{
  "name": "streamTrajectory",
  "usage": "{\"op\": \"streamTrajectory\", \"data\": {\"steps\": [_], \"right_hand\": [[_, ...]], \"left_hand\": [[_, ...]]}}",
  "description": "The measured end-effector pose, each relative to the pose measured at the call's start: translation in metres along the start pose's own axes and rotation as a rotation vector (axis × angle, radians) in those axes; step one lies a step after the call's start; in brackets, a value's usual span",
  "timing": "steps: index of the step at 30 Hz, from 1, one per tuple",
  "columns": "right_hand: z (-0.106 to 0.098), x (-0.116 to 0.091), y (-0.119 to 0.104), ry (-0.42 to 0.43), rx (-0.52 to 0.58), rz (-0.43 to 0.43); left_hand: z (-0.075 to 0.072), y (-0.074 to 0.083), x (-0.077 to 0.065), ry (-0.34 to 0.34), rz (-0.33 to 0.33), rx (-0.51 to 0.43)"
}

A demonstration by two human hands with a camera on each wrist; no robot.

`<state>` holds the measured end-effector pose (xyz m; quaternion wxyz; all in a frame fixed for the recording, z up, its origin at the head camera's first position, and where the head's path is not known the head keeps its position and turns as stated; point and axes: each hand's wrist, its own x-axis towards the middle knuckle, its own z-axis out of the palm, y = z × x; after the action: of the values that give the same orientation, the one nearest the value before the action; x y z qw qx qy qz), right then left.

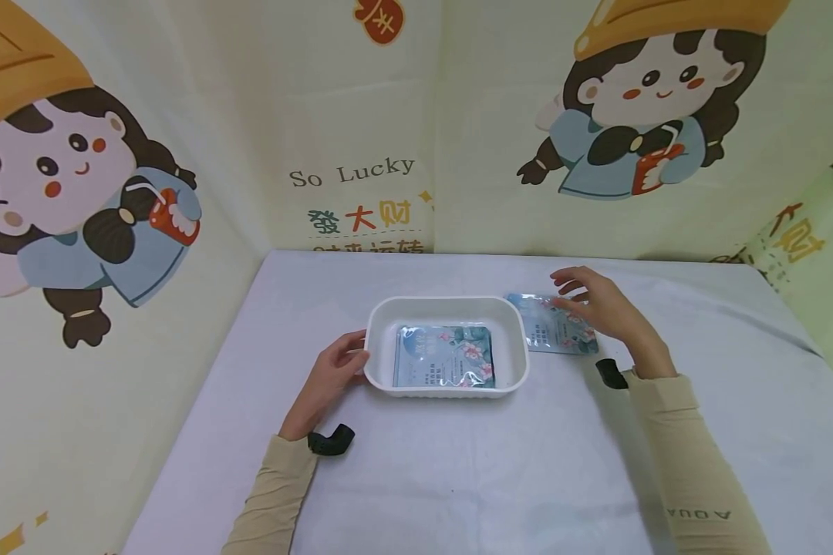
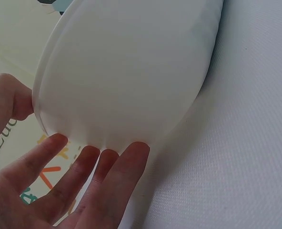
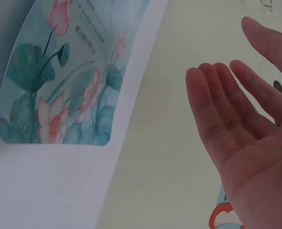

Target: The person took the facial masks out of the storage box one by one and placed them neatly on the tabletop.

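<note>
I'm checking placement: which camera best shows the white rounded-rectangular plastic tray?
Head view: it shows the tray, rim and interior, with a flat blue floral packet inside. Left wrist shows only its outer wall and part of its rim; right wrist shows none.

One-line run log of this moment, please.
left hand: touches white tray | right hand: empty, near loose packet beside tray | inside tray: other packet

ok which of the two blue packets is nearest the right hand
The packet on the white table, right of the tray and below the right hand; the other packet lies inside the tray.
</note>
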<state>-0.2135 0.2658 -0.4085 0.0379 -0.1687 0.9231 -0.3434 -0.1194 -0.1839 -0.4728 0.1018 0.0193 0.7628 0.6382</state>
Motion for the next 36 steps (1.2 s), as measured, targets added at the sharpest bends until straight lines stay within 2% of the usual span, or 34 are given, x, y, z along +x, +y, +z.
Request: {"op": "streamTrajectory", "data": {"steps": [15,25,36], "right_hand": [[0.015,0.000,-0.029,-0.033,0.034,-0.033],[0.024,0.000,-0.047,-0.052,0.042,-0.119],[0.034,0.004,-0.055,-0.087,0.051,-0.164]], "left_hand": [[-0.002,0.001,0.000,-0.007,-0.003,-0.012],[-0.001,0.001,0.002,-0.015,0.007,-0.007],[-0.002,0.001,0.002,-0.009,-0.009,-0.014]]}}
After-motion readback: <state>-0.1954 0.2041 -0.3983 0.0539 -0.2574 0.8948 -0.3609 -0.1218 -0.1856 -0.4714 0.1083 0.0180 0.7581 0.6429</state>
